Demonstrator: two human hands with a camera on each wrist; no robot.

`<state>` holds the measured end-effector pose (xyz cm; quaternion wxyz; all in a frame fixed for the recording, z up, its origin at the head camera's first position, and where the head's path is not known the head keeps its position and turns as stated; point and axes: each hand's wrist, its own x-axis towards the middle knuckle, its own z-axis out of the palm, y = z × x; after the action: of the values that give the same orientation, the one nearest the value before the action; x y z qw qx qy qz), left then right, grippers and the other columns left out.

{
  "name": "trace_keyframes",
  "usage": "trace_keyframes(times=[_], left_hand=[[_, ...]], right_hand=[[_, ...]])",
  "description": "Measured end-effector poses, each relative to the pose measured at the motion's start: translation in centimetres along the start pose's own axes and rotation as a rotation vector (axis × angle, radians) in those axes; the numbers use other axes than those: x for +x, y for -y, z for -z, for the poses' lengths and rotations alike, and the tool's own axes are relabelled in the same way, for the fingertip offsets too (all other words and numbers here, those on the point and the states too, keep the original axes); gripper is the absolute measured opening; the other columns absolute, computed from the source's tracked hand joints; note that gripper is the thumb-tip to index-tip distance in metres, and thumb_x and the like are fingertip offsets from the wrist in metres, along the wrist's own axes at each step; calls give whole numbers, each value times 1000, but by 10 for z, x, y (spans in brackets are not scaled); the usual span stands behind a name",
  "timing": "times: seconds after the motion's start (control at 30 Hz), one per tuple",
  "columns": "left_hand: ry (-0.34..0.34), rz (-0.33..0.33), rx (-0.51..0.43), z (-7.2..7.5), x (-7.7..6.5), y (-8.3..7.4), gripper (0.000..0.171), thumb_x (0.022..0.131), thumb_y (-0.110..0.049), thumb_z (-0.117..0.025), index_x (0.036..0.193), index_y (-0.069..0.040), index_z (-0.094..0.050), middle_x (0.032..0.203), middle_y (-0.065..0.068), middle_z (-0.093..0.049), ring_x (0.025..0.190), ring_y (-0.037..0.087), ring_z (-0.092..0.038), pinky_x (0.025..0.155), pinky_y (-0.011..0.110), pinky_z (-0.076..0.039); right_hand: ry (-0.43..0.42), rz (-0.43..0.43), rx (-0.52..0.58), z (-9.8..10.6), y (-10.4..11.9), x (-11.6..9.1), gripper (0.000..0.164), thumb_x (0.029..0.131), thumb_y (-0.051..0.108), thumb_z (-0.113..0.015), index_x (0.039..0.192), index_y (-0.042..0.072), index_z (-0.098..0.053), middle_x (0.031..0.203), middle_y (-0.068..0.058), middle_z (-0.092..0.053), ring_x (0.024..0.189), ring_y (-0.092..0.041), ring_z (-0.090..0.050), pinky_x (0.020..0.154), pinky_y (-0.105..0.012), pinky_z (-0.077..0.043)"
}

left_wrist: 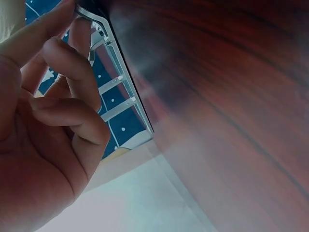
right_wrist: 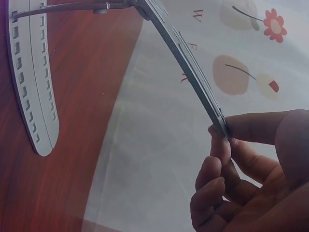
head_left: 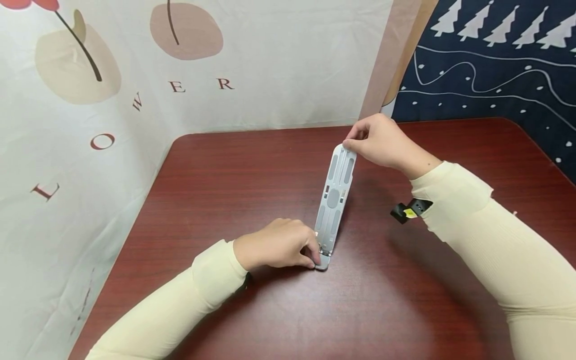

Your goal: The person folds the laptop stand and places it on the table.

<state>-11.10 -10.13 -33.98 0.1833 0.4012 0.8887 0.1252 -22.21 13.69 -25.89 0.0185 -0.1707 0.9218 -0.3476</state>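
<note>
A silver foldable laptop stand (head_left: 333, 198) stands raised and slightly tilted on the table, its long plate with grey pads facing the head camera. My right hand (head_left: 380, 141) pinches the plate's upper end between thumb and fingers. Down at the hinged lower end, my left hand (head_left: 281, 243) pinches the stand close over the tabletop. In the right wrist view the slotted base bar (right_wrist: 33, 82) lies low on the table, joined by a thin strut (right_wrist: 72, 7) to the raised plate (right_wrist: 190, 77). Thin crossbars (left_wrist: 118, 109) show beyond the left fingers in the left wrist view.
The reddish-brown wooden table (head_left: 216, 185) has rounded far corners. Behind it hang a pale printed cloth (head_left: 288, 60) and a dark blue cloth (head_left: 486, 65) with white trees. A small black device (head_left: 407, 211) juts from the right sleeve's cuff.
</note>
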Motion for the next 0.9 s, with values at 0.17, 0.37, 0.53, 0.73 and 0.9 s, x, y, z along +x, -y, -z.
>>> trace_keyframes(times=[0.17,0.37,0.53,0.73,0.9], left_hand=[[-2,-9,5,-1,0,4,8,81,-33,-82,84,-38,-78,87,-28,-68,80,-4,-63,71,31,-52],[8,-14,16,0,0,5,7,81,-34,-82,84,-38,-78,85,-28,-66,79,-5,-62,70,30,-51],[13,-34,1,0,1,5,8,80,-31,-83,81,-35,-76,78,-27,-64,71,-8,-57,66,25,-47],[-1,-60,22,-2,5,5,16,75,-37,-86,78,-33,-71,67,-25,-59,65,-8,-53,61,21,-44],[-10,-68,39,-1,6,5,16,75,-37,-86,77,-33,-70,68,-25,-59,65,-7,-53,61,23,-44]], right_hand=[[5,-13,-17,2,1,-2,17,94,17,-65,94,4,-76,87,-13,-67,83,-25,-52,62,-32,-40],[5,-13,-28,3,1,-4,17,94,16,-64,94,4,-75,89,-14,-68,84,-25,-54,61,-31,-41],[1,-5,-27,3,-1,-5,16,94,16,-65,93,4,-75,87,-14,-68,82,-25,-54,60,-31,-40],[0,-5,-31,4,-1,-5,16,94,16,-64,94,4,-75,88,-14,-69,82,-25,-54,59,-31,-41],[-1,-5,-44,5,-1,-5,17,94,17,-64,94,4,-75,88,-14,-70,83,-26,-55,59,-31,-42]])
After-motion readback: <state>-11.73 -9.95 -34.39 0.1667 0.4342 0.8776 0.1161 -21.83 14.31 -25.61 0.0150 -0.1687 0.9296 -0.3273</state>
